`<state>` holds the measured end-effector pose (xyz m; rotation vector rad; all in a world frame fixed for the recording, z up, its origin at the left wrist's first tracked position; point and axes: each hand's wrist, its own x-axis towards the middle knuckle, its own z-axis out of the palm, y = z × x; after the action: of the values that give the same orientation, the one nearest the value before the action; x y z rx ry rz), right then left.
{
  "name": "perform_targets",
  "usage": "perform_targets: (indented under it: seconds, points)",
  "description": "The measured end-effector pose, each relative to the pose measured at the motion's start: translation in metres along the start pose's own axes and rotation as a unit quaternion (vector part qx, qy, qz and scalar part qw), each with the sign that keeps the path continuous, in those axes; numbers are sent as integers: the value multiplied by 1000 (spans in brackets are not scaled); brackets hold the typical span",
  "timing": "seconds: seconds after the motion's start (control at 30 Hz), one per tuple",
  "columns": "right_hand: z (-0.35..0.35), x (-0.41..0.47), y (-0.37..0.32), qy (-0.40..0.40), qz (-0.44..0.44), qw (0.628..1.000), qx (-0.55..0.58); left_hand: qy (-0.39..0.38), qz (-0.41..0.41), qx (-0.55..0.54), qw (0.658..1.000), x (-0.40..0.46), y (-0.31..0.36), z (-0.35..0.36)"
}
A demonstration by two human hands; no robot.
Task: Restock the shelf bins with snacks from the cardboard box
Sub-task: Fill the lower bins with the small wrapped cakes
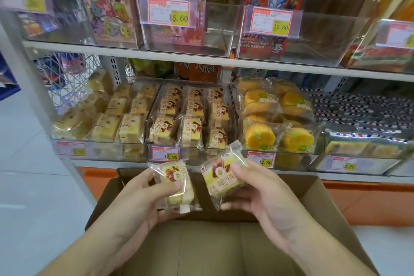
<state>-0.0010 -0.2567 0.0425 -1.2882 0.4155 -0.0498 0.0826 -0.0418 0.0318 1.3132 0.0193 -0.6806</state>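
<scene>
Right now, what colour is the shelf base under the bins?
Orange base, clearest in the head view.

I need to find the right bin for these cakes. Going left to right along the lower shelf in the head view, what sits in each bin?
Pale yellow cake slices → yellow-and-brown wrapped cakes → round orange cakes → packs with striped wrapper edges.

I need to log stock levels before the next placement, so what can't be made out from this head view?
- Cardboard box contents: hidden by the left hand, the right hand and their snack packs.
- Far-left price tag: too blurred to read.
- Far-right upper bin: cut off by the frame edge.
- Middle bin's lower layers: covered by the top packs.
</scene>
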Motion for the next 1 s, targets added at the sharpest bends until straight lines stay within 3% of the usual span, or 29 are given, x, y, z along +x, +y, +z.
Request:
perform_targets:
  seconds: [0.27,0.63,1.0]
  points:
    - [-11,8,-2,21,-9,1000,-11,24,9,-1,1000,6,14,-5]
    - [4,0,-10,46,-9,996,81,48,-30,-13,998,0,9,0]
    - [9,-8,-3,39,-13,998,39,19,1,-88,996,-5,11,9]
